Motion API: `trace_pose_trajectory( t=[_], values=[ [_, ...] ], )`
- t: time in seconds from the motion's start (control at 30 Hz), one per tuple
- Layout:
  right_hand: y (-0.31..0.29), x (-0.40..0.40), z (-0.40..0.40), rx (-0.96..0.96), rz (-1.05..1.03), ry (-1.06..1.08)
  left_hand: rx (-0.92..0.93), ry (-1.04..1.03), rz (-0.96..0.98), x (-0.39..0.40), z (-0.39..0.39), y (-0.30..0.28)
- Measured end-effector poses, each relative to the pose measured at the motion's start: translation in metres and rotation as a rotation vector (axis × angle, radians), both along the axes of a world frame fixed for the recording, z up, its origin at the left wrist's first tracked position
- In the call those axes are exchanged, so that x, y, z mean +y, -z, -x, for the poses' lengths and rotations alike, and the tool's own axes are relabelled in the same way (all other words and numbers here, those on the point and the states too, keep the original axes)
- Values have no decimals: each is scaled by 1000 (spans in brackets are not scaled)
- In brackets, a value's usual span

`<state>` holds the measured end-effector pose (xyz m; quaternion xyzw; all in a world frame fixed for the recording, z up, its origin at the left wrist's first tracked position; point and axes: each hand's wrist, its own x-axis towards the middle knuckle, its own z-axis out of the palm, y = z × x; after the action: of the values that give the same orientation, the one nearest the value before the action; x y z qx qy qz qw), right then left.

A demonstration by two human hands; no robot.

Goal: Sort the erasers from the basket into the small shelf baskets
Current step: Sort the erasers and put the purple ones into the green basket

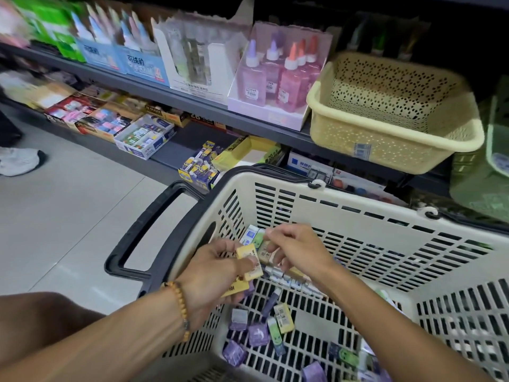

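A cream shopping basket (358,216) with black handles sits in front of me. Several loose erasers (283,318) in yellow, purple and green wrappers lie on its slotted floor. My left hand (212,274) holds two or three yellow erasers (249,261) inside the basket. My right hand (297,249) pinches a beige eraser (265,250) right beside them, over a green and a white one. A yellow perforated shelf basket (344,133) stands empty on the shelf above. A green shelf basket (495,128) is partly in view at the right edge.
The upper shelf (154,86) carries display boxes of glue bottles (278,73). The lower shelf holds open boxes of erasers (143,136) and other stationery. Tiled floor lies to the left, with a person's shoe (19,161) at the edge.
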<state>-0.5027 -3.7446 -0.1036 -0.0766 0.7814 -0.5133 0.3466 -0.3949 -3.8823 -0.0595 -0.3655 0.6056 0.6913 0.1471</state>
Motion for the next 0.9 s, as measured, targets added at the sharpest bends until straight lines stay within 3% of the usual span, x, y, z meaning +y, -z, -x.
trace_pose_trajectory(
  t=[0.17, 0.27, 0.37, 0.57, 0.77, 0.9],
  values=[
    [-19, 11, -14, -55, 123, -208, 9, 103, 35, 6, 10, 1],
    [-12, 15, -10, -143, 125, -39, 10, 32, 50, 5, 13, 3],
    [7, 19, -3, -161, -2, 183, 31, -110, -6, 2, 15, 4],
    [28, 7, 4, -145, -37, 303, 62, -240, -140, 7, 18, 1],
    [22, 12, 4, -36, -69, 208, 57, -299, -162, 10, 20, -3],
    [14, 16, -2, -34, -66, 4, 25, -284, -103, 9, 19, -2]
  ],
)
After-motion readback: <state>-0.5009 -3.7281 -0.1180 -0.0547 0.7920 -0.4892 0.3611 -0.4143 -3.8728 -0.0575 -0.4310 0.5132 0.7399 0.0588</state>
